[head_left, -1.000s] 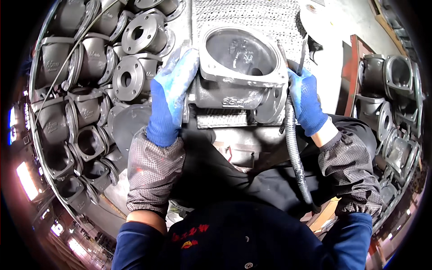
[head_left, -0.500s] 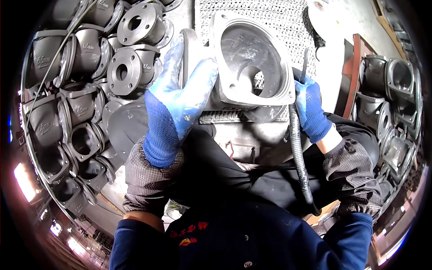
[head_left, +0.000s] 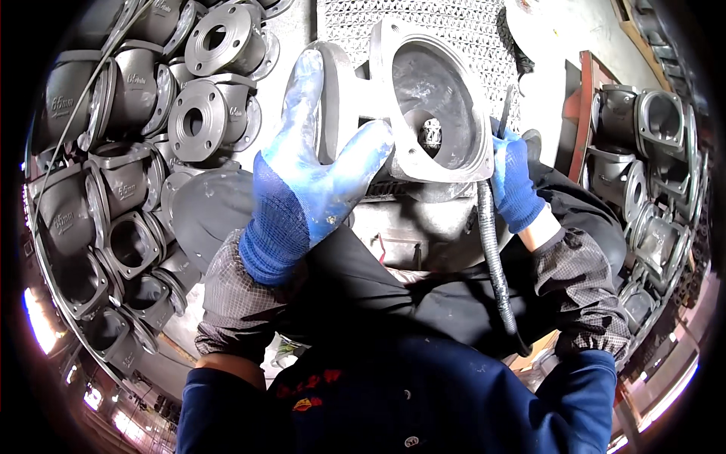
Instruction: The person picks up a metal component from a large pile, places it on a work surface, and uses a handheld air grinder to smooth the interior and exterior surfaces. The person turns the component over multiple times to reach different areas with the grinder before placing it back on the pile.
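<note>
A grey cast-metal valve body (head_left: 395, 50) is tilted before me, its wide square-flanged mouth turned up to the right. Through its inner hole a bit of mesh shows. My left hand (head_left: 318, 163), in a blue coated glove, grips the round flange on the casting's left side, thumb toward the square flange. At the right edge of the square flange, my right hand (head_left: 516, 181), gloved too, is closed round a slim dark hand tool (head_left: 505, 106) that sticks up past the fingers. A ribbed grey hose (head_left: 495, 261) hangs below that hand. The right fingertips are mostly hidden.
Rows of similar flanged castings (head_left: 125, 181) are stacked close on my left. More castings (head_left: 624, 174) stand at the right behind a reddish metal edge (head_left: 594, 113). A perforated metal mat (head_left: 348, 23) lies under the work. My knees flank it.
The valve body has been tipped and turned a little, so its inner hole looks different. My left hand has moved slightly right with it; the right hand stays by the flange.
</note>
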The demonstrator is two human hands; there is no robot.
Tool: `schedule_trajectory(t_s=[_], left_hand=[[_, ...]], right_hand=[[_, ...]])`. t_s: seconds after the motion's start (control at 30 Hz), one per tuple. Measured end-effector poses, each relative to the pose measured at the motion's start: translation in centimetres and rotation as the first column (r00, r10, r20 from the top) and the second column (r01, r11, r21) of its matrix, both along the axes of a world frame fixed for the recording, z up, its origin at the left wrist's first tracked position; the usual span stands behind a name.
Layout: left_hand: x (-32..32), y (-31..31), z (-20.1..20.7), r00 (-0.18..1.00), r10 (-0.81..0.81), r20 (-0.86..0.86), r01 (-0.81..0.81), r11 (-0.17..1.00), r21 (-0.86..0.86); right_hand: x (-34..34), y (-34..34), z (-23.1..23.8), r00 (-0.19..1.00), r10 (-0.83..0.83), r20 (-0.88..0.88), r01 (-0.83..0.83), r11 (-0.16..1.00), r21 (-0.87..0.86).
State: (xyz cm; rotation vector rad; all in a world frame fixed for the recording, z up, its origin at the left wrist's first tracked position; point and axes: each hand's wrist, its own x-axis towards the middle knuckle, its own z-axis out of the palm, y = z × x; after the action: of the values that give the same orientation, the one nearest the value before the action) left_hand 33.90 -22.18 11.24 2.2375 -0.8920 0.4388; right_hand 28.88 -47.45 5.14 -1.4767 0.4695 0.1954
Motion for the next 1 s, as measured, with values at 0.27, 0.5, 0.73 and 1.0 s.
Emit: schedule_trajectory(t_s=[0.27,0.5,0.73,1.0], left_hand=[[-2.4,-1.4,1.8,0.922,0.082,-0.379,-0.161,0.970,-0.182],[-4.9,-2.5,1.9,0.819,-0.083,-0.567,-0.073,0.966,-0.248],[-5.5,-4.0,1.7,0.928,-0.060,-0.367,-0.052,0.956,-0.287],[-6.0,-3.6,1.4,0.962,0.067,-0.264,-0.106,0.985,-0.135]], right_hand=[[-0.3,-0.8,-1.7,0.998,-0.039,-0.040,0.041,0.998,0.037],[-1.8,-1.6,-1.7,0.991,-0.038,-0.128,0.049,0.995,0.082],[-2.4,-1.8,-2.4,0.976,-0.124,-0.178,0.130,0.991,0.022],[-2.3,-1.9,-3.1,0.983,-0.102,-0.154,0.120,0.986,0.113]])
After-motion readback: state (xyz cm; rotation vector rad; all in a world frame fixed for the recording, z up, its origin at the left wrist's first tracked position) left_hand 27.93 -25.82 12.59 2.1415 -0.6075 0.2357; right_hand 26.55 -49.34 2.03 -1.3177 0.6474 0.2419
